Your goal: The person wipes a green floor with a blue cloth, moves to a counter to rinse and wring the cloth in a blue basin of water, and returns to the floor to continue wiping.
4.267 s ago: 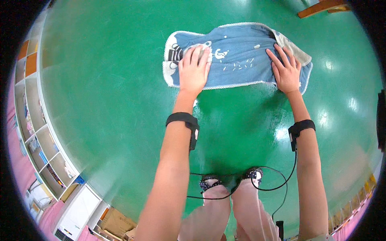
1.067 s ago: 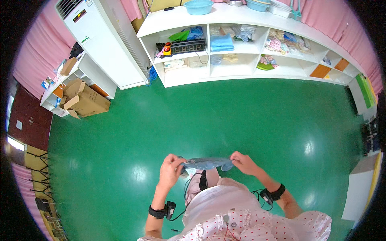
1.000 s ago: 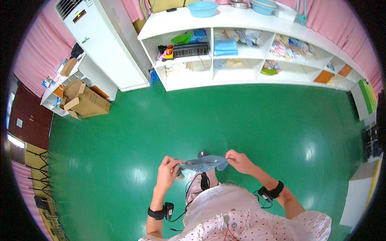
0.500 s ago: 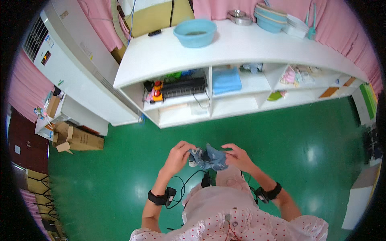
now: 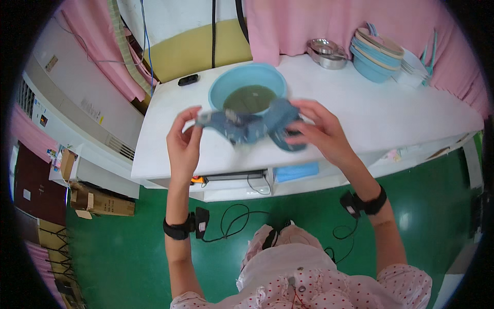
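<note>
A small piece of blue cloth [image 5: 247,129] with a light pattern is stretched between my hands, blurred by motion; I cannot tell what garment it is. My left hand [image 5: 183,144] pinches its left end between thumb and fingers. At the bunched right end, my right hand [image 5: 323,130] grips it, with some fingers spread. The cloth hangs in front of a light-blue basin [image 5: 218,85], overlapping its near rim in view. Greenish-brown water [image 5: 250,99] lies in the basin, which stands on a white countertop [image 5: 170,118].
A small black device [image 5: 188,80] lies left of the basin. Metal bowls [image 5: 329,54] and stacked blue basins [image 5: 371,64] stand at the back right. Below the countertop are shelves with a folded blue cloth [image 5: 297,172]. A cardboard box [image 5: 110,200] sits on the green floor at left.
The counter and basin are now much closer. Both hands have risen from in front of my body to the basin's near side, and the cloth is spread wider between them.
</note>
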{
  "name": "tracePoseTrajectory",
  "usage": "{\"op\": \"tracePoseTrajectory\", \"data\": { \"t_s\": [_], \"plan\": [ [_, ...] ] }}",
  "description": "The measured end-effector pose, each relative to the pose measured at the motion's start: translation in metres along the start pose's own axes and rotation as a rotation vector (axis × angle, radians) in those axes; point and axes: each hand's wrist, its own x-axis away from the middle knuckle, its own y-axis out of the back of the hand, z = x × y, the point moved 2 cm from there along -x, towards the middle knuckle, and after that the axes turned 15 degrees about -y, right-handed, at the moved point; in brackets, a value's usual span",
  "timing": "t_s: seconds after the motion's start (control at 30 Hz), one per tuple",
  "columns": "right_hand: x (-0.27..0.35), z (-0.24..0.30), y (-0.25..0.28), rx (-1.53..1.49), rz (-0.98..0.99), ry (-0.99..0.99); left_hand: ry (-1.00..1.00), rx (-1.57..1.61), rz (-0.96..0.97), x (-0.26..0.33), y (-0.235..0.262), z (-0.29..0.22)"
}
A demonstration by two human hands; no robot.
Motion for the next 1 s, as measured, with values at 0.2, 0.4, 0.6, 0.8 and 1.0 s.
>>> {"op": "tracePoseTrajectory", "data": {
  "t_s": [0.2,0.4,0.6,0.8,1.0],
  "plan": [
    [-0.132,-0.055,0.060,0.879,-0.265,0.220,0.170,0.072,0.287,-0.039,-0.023,0.134],
    [-0.204,-0.141,0.097,1.330,-0.065,-0.587,0.238,-0.182,0.622,-0.053,-0.052,0.230],
    [-0.225,-0.190,0.094,1.404,-0.120,-0.554,0.173,-0.779,1.155,-0.026,-0.065,0.295],
    [-0.228,-0.179,0.104,1.322,0.172,-0.614,0.177,-0.566,1.282,-0.047,-0.078,0.275],
    [-0.228,-0.168,0.091,1.544,-0.293,-0.228,0.241,-0.632,0.938,-0.044,-0.077,0.269]
  ]
}}
